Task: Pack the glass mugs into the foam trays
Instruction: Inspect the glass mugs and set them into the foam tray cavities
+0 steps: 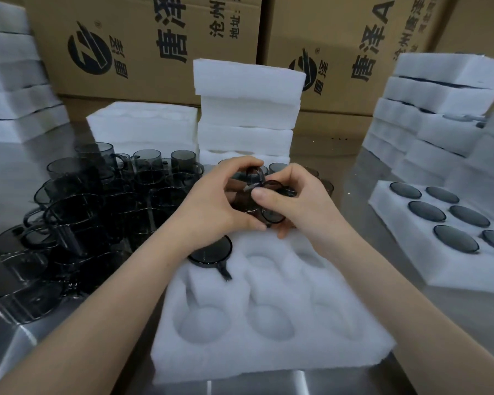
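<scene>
A white foam tray [271, 352] with round pockets lies in front of me on the metal table. One dark glass mug [211, 252] sits upside down in its far-left pocket, handle pointing toward me. Above the tray's far edge I hold another smoky glass mug [258, 201] between both hands. My left hand [220, 201] grips its left side and my right hand [291, 201] grips its right side, thumb on top. A crowd of loose dark glass mugs [77, 212] stands on the table to the left.
A filled foam tray [428, 260] with several mug bottoms showing lies at the right. Stacks of foam trays stand behind [248, 109], at far left [15, 89] and far right [439, 109]. Cardboard boxes [154, 44] line the back.
</scene>
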Motion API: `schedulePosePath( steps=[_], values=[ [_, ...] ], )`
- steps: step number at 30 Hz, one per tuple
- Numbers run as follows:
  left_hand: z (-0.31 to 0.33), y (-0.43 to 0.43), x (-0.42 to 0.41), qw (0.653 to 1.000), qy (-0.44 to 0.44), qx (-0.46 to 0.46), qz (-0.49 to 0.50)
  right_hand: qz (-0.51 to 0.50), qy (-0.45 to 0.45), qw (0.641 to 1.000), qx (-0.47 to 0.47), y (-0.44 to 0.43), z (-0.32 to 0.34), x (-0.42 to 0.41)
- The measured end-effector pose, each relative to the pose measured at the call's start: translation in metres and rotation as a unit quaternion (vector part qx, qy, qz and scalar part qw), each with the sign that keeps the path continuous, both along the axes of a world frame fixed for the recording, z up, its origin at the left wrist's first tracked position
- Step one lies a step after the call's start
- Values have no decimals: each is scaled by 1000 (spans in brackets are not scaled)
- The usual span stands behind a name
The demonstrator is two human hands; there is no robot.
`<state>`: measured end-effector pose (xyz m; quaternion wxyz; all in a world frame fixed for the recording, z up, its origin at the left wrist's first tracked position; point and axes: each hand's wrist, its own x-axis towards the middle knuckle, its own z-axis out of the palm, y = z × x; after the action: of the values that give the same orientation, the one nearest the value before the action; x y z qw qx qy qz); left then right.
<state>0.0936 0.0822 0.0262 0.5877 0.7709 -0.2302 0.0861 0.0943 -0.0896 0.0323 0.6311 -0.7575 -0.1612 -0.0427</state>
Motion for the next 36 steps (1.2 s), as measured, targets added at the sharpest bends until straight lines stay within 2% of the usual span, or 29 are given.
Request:
schedulePosePath(
  steps=[3,5,10,15,17,20,27,31,36],
  values=[
    [1,0,-2,1000,-16,23,-5,-13,11,1000,25,-1,0,2],
    [0,0,-1,1000,-12,15,-16,2,31,997,76,-4,0,3],
    [-3,3,4,997,22,-69,-25,107,79,980,145,-11,-1,4],
    [-4,7,7,995,40,-90,-2,198,100,961,164,-18,-3,7],
    [-4,7,6,995,41,-86,4,188,79,969,142,-16,-4,7],
    [-4,5,5,997,36,-64,14,116,32,990,70,-8,-6,6],
    [-1,-3,-4,993,-54,90,57,-30,-42,998,-33,2,-6,2],
    [0,-6,-8,980,-118,152,52,-80,-80,994,6,0,-5,2],
    [-3,-5,-6,967,-164,181,69,1,35,989,142,-4,-1,1]
  ],
)
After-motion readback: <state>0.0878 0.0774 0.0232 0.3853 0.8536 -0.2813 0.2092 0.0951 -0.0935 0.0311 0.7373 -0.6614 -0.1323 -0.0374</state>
